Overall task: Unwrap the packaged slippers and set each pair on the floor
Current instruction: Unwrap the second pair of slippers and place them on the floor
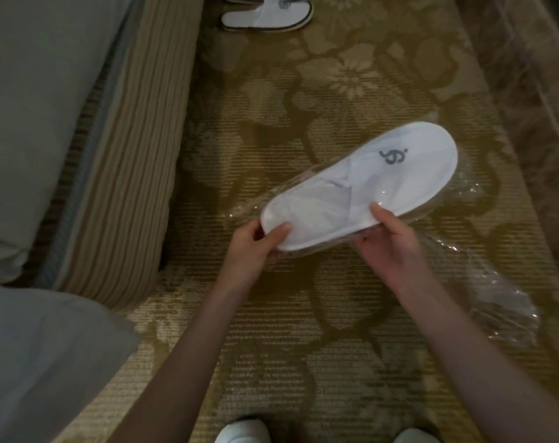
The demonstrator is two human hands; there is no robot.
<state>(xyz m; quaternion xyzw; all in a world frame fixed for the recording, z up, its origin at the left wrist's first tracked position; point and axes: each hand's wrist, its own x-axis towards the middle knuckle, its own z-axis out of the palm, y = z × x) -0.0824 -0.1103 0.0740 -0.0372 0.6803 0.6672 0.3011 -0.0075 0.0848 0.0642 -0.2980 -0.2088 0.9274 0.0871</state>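
Observation:
A pair of white slippers with a grey logo, still in clear plastic wrap, is held above the patterned carpet at the centre of the head view. My left hand grips the heel end, thumb on top. My right hand holds the near long edge, thumb pressing on the plastic. An empty clear plastic bag lies crumpled on the carpet to the right of my right forearm. An unwrapped white pair sits on the floor at the top edge.
A striped bed base with grey bedding runs along the left. A brown fabric surface borders the right. The gold floral carpet fills the middle. White toes of worn slippers show at the bottom edge.

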